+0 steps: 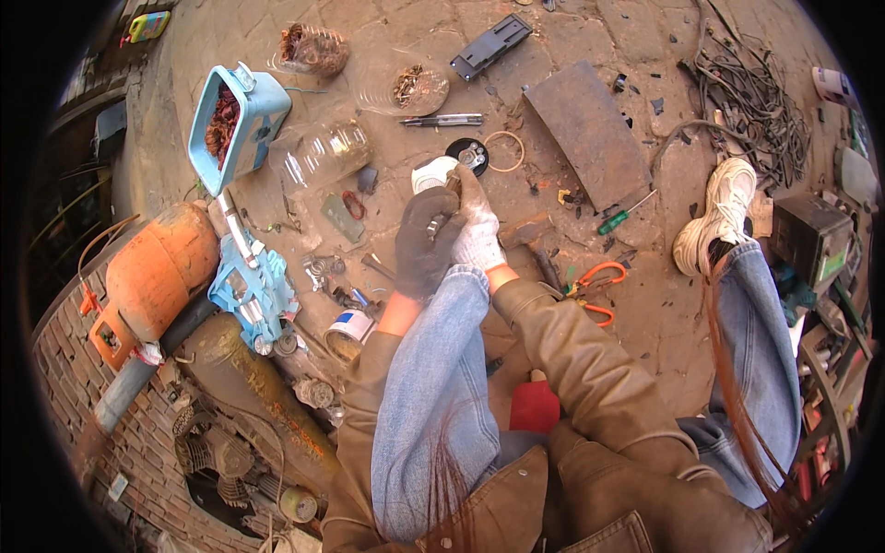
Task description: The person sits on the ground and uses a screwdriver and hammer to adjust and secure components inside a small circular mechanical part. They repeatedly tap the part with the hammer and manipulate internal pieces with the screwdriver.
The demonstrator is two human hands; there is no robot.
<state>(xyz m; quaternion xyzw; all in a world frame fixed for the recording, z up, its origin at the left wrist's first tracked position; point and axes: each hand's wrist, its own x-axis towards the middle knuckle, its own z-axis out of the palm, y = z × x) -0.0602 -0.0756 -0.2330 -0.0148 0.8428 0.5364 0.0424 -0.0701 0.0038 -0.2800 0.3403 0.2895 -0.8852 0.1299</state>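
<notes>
My left hand (427, 241), in a dark glove, is closed round a small shiny metal part (434, 224) in front of my left knee. Pressed against it is my right hand (477, 224), in a pale, soiled glove, its fingers curled in. What the right fingers grip is hidden. Just beyond both hands lie a round black disc-shaped part (468, 157) with metal on it and a thin tan ring (505, 151). My white left shoe (433, 172) shows behind the gloves. To the right are orange-handled scissors (597, 293) and a green-handled screwdriver (627, 213).
A blue bucket (241, 124) of reddish scrap, cut clear plastic containers (323, 152) and pens (441, 120) lie ahead. A metal plate (590, 134) and tangled cables (751, 101) sit at right. An orange gas cylinder (161, 272) and a rusty cylinder (249, 387) stand left.
</notes>
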